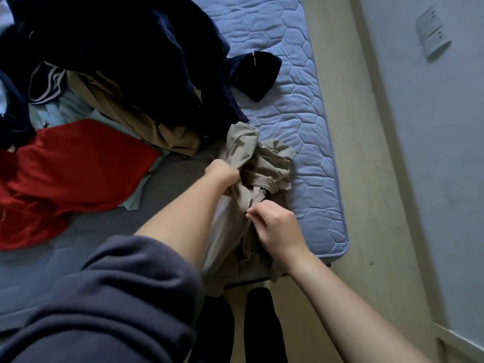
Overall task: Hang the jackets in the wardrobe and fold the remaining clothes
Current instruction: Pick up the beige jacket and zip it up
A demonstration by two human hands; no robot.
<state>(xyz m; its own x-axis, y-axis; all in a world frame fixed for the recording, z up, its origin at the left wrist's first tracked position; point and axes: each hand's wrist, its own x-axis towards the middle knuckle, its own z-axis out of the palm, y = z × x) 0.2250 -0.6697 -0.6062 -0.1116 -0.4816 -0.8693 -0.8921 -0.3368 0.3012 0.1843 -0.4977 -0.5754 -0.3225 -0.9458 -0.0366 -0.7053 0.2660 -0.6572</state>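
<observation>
blue quilted mattress (288, 95) is being used as the work surface, with pale floor and wall lying to its right. a crumpled beige garment (272, 161) is being worked on at the near corner of the bed. its long axis is running from a bunched end further up the mattress back toward the person, where the fabric is hanging over the edge. the bunched part is being gripped by the left hand (222, 174), which is reaching further out, fingers curled into the cloth. a fold nearer the body is being pinched by the right hand (275, 226). the garment lies between and beyond both hands, so it is probably being pulled apart to be straightened for folding. a navy garment (131, 48) and a red garment (78, 166) are being left heaped to the left.
</observation>
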